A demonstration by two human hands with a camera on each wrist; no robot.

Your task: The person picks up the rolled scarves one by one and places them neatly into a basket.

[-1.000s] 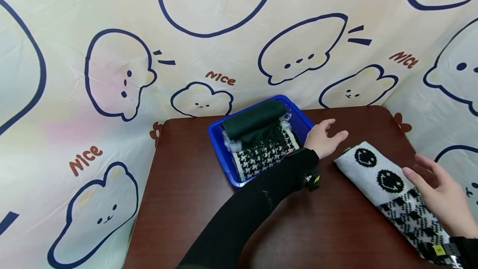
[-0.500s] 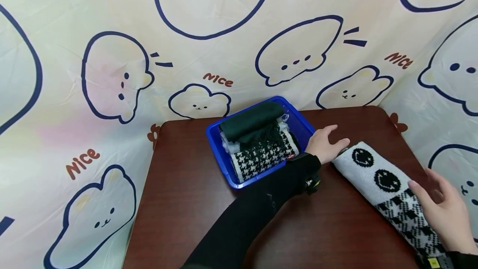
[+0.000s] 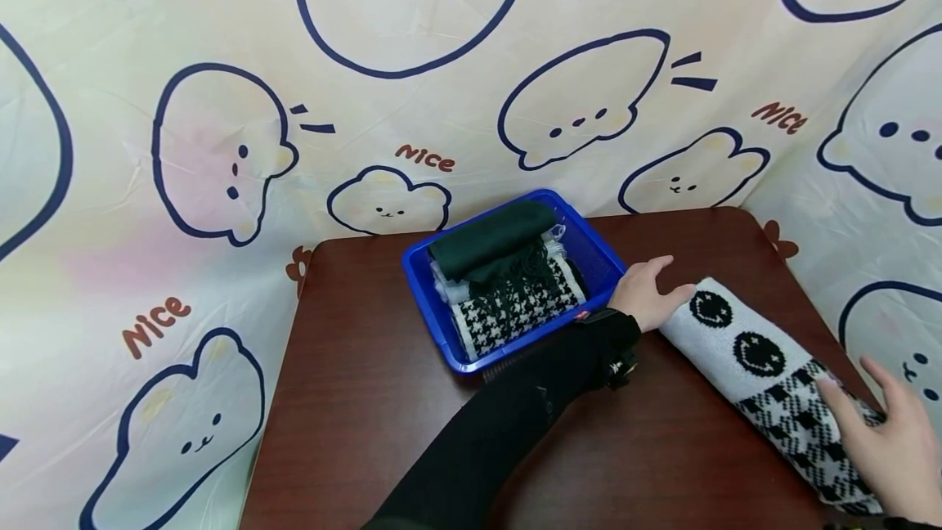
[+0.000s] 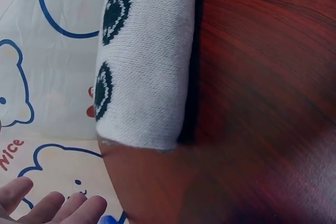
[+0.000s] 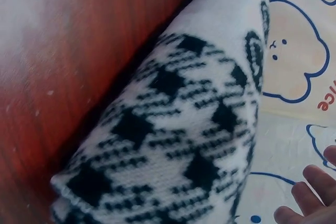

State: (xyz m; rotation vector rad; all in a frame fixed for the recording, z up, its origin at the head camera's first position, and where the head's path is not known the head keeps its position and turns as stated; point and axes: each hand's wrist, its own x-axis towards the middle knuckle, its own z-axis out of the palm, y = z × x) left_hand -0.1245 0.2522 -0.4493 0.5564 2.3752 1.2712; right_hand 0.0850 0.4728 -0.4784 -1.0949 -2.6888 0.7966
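Note:
A folded black-and-white knitted scarf point(image 3: 765, 391) lies slantwise at the table's right. Its white end bears dark smiley faces; the other part has a houndstooth pattern. By the white end is my left hand point(image 3: 648, 294), its fingers spread and its thumb close to the knit. The left wrist view shows those fingers point(image 4: 50, 208) apart from the scarf point(image 4: 147, 66). My right hand point(image 3: 886, 440) is over the patterned end with thumb and fingers spread. In the right wrist view its fingers point(image 5: 310, 192) are beside the scarf point(image 5: 168, 124), holding nothing; whether the thumb touches it is unclear.
A blue plastic basket point(image 3: 430, 321) stands at the back of the brown table point(image 3: 353, 432), left of my left hand. Inside are a rolled dark green cloth point(image 3: 493, 240) and a houndstooth fringed scarf point(image 3: 515, 309). A printed curtain point(image 3: 243, 6) hangs behind and right.
My left hand has moved slightly down and right, closer to the scarf's white end. The right hand shifted left, then lower along the patterned end. The scarf appears to stay in place.

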